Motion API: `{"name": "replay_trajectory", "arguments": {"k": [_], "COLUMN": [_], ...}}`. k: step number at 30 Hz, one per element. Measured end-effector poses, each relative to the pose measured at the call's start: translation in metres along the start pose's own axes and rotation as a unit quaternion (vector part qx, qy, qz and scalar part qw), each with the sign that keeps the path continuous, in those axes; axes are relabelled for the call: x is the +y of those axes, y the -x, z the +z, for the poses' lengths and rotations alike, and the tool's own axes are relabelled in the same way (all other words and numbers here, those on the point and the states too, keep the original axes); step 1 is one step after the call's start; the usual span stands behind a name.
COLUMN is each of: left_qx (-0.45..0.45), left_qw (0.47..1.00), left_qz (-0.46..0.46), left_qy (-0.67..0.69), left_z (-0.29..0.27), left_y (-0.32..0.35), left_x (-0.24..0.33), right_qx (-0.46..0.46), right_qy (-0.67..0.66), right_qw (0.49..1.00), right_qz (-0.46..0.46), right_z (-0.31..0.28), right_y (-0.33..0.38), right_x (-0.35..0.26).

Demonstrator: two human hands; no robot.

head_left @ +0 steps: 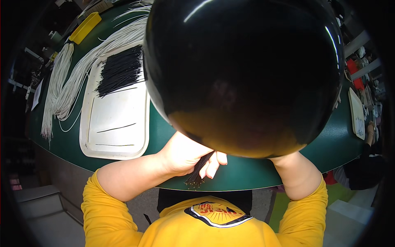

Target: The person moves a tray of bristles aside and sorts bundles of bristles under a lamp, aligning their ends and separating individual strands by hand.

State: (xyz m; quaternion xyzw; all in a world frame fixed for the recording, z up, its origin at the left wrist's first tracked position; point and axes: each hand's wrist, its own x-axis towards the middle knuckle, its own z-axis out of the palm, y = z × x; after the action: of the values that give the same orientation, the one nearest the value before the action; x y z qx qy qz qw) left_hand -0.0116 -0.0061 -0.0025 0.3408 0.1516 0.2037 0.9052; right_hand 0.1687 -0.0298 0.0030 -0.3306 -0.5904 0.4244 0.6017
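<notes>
1 hand (186, 153) (the left), angled inward, curls around black wires (198, 172).

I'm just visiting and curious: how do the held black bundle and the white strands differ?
The black bundle is in the left hand; the white strands lie on the table. The white strands stretch longer than the black bundle's visible part. Both consist of many thin lengths.

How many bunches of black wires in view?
2: a spread bunch in the white tray, a held bunch in the left hand. The glossy black dome may hide more.
</notes>
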Motion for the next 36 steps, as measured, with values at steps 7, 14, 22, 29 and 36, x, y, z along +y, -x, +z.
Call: {"name": "replay_trajectory", "arguments": {"k": [7,14,22,29,36], "left_qx": [0.021,0.018,-0.012,-0.024,-0.01], "left_qw": [0.999,1.0,1.0,0.999,1.0], "left_qz": [-0.02,-0.009,0.009,0.027,0.014], "left_qy": [-0.029,-0.001,0.009,0.001,0.008], "left_z": [0.005,0.003,0.001,0.0,0.004], "left_y": [0.0,0.001,0.0,0.001,-0.002], "left_x": [0.006,0.002,0.001,0.001,-0.001], "right_qx": [0.03,0.05,0.032,-0.044,-0.068], "right_qy": [0.139,0.114,-0.166,-0.261,-0.216], "right_qw": [0.988,0.991,0.961,0.943,0.957], "right_qz": [-0.066,0.049,0.221,0.202,0.183], "right_z": [0.0,0.006,-0.003,-0.011,0.002], "right_y": [-0.001,-0.007,0.003,0.0,0.004], "right_x": [-0.008,-0.036,-0.008,-0.007,-0.002]}}
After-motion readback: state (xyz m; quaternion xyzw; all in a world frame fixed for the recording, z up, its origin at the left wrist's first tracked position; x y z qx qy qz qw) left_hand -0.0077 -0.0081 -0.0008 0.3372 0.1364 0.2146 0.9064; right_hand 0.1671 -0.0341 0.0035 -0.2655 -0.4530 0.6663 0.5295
